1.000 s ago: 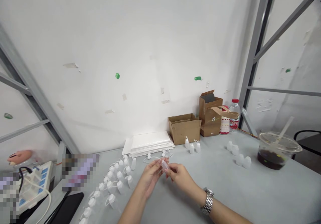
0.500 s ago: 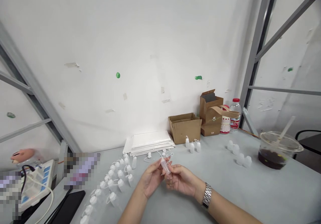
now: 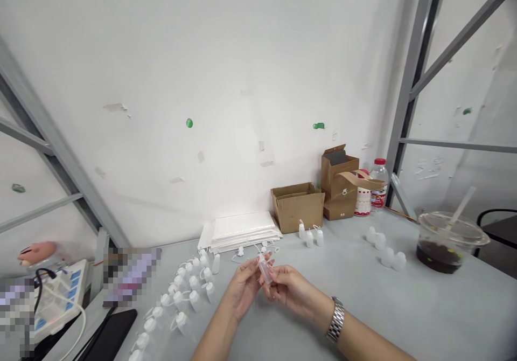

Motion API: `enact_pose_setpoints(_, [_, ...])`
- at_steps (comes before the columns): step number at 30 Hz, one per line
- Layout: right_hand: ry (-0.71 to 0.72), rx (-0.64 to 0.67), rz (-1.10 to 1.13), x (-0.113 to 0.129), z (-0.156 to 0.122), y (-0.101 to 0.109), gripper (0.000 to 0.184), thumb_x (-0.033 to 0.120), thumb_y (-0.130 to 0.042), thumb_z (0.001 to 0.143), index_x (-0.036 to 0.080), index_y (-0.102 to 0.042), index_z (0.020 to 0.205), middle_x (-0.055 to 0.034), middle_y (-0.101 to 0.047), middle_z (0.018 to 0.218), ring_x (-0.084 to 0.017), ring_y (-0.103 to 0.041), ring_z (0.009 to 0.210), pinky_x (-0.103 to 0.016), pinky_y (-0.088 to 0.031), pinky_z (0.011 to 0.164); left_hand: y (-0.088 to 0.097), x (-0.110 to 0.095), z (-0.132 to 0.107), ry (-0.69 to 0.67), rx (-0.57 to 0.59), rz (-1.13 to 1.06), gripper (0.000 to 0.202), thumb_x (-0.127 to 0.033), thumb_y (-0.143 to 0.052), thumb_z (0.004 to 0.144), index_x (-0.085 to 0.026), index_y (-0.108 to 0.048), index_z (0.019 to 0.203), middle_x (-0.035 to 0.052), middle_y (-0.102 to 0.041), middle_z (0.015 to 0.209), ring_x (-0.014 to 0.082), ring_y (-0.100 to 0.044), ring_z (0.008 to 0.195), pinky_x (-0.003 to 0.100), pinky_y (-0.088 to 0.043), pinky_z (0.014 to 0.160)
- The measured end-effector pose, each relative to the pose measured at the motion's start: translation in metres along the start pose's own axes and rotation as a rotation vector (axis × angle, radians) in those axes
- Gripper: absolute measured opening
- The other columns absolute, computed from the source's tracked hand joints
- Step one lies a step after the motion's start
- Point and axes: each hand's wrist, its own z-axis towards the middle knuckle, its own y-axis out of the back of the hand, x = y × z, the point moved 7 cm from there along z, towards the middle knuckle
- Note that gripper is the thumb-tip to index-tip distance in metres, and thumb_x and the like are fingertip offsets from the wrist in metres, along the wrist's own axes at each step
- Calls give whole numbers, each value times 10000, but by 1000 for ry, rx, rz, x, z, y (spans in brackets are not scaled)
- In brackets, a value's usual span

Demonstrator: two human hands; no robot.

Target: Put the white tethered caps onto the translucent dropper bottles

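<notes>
Both my hands meet over the middle of the table around one small clear squeeze bottle (image 3: 265, 270), which leans with its top up and to the left. My left hand (image 3: 244, 288) grips it near its neck, fingers closed. My right hand (image 3: 288, 291), with a metal watch on the wrist, pinches the bottle's lower body. Just beyond my fingers lie loose white caps (image 3: 241, 251) with thin straps. Left of my hands stand several similar capped bottles (image 3: 194, 300) in curved rows.
At the back are white padded envelopes (image 3: 242, 225), a cardboard box (image 3: 299, 210), with small bottles (image 3: 309, 238) before it, and a paper bag (image 3: 339, 188). To the right are white pieces (image 3: 388, 256) and a drink cup (image 3: 440, 250). A power strip (image 3: 60, 302) and black phone-like slab (image 3: 107, 337) sit left.
My right hand has shifted slightly left and the bottle in my fingers sits a little more upright. Otherwise the table looks the same.
</notes>
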Motion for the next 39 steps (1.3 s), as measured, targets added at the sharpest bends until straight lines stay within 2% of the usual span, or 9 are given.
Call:
enact_pose_setpoints(4, [-106,90,140,-4,-3,-7,285,369,-683,679,91,-633,713,20,-512,462,-66,-405,435,-229,-288,511,0,0,1,-1,1,22,274,-367,-659,691,-123,-708,805,105,-709,853,211,-609,913,320,-390,899])
enact_pose_setpoints(6, [-109,65,125,-3,-3,-6,298,386,-684,676,96,-623,709,16,-528,482,-57,-386,426,-224,-274,498,1,-1,1,-11,-10,54,279,-348,-673,679,-120,-705,838,99,-712,806,207,-617,888,318,-395,887])
enact_pose_setpoints(13, [53,-312,-283,9,-1,26,357,455,-721,598,125,-592,644,-11,-613,584,-57,-359,446,-220,-206,476,9,-11,4,-147,-169,156,268,-356,-743,578,-125,-715,711,123,-705,906,222,-601,905,315,-401,852])
enact_pose_setpoints(21, [0,-211,-117,4,2,19,332,423,-716,597,122,-578,581,-12,-576,536,-50,-336,421,-228,-222,476,2,-9,2,-107,-127,228,312,-390,-715,606,-126,-713,772,130,-693,932,192,-606,807,316,-413,806])
enact_pose_setpoints(23, [19,-230,-71,7,2,21,341,440,-710,606,123,-585,607,-2,-566,523,-49,-337,410,-229,-235,475,10,-15,4,-114,-191,268,359,-438,-695,608,-139,-703,805,125,-681,961,202,-607,828,324,-410,803])
enact_pose_setpoints(25, [44,-274,-50,11,1,27,349,451,-709,613,119,-607,654,13,-551,518,-46,-339,406,-225,-246,472,27,-23,4,-136,-340,380,406,-475,-687,588,-156,-685,838,113,-670,952,218,-607,824,333,-410,771])
enact_pose_setpoints(29, [61,-344,-23,16,0,41,324,416,-715,632,114,-636,718,25,-538,551,-39,-362,426,-208,-273,478,47,-46,-5,-350,-607,864,376,-418,-699,572,-177,-659,858,61,-610,810,205,-556,681,341,-382,728])
enact_pose_setpoints(34, [47,-349,-24,11,1,44,331,429,-702,649,115,-640,733,28,-533,541,-39,-366,416,-205,-280,463,38,-35,-3,-469,-529,1169,279,-351,-658,624,-232,-681,875,59,-550,812,272,-499,863,354,-326,807])
enact_pose_setpoints(39, [27,-350,-56,3,2,43,353,452,-706,635,119,-634,723,27,-542,531,-43,-380,413,-206,-284,455,38,-28,5,-458,-492,1136,86,-229,-645,620,-250,-700,684,79,-571,805,303,-465,937,371,-293,865])
